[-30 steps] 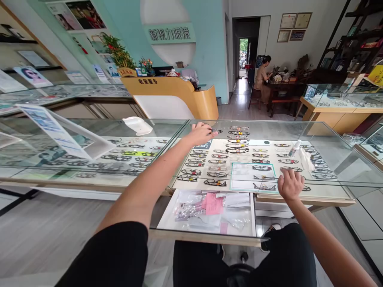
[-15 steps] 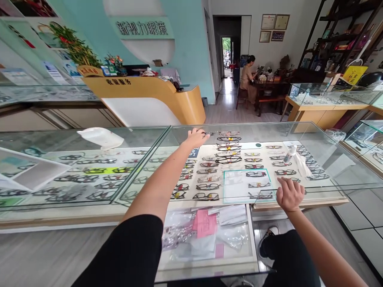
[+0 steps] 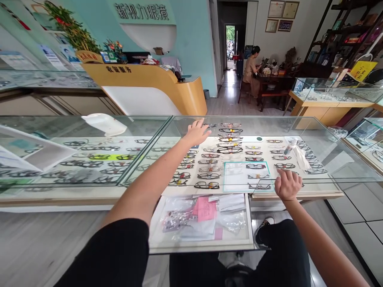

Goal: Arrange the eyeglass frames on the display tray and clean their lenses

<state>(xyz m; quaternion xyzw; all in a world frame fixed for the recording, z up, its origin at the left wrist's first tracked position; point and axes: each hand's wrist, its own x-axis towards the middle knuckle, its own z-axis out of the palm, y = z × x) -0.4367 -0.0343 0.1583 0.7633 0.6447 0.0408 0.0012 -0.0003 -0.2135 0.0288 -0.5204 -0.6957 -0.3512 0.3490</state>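
Note:
My left hand [image 3: 197, 132] reaches to the far side of the glass display case [image 3: 185, 189], its fingers spread beside a dark pair of glasses [image 3: 210, 125]. To its right, a column of glasses [image 3: 229, 150] runs toward me. My right hand [image 3: 288, 184] rests at the near edge of the glass, fingers bent and nothing visible in them. Left of that hand lies a teal-bordered white sheet [image 3: 235, 175] with glasses over its right part. A small white bottle [image 3: 290, 147] and a white cloth [image 3: 302, 158] are beyond my right hand.
An open drawer [image 3: 250, 223] holding plastic bags and pink paper [image 3: 206, 209] juts out below the case. At left are a white tray [image 3: 104, 123] and a white open box [image 3: 56, 153]. A person [image 3: 251, 71] sits at a table in the back.
My left hand has let go of the dark glasses, and its fingers have spread. The view has tilted down, showing more of the drawer and my legs. My right hand stays at the glass edge.

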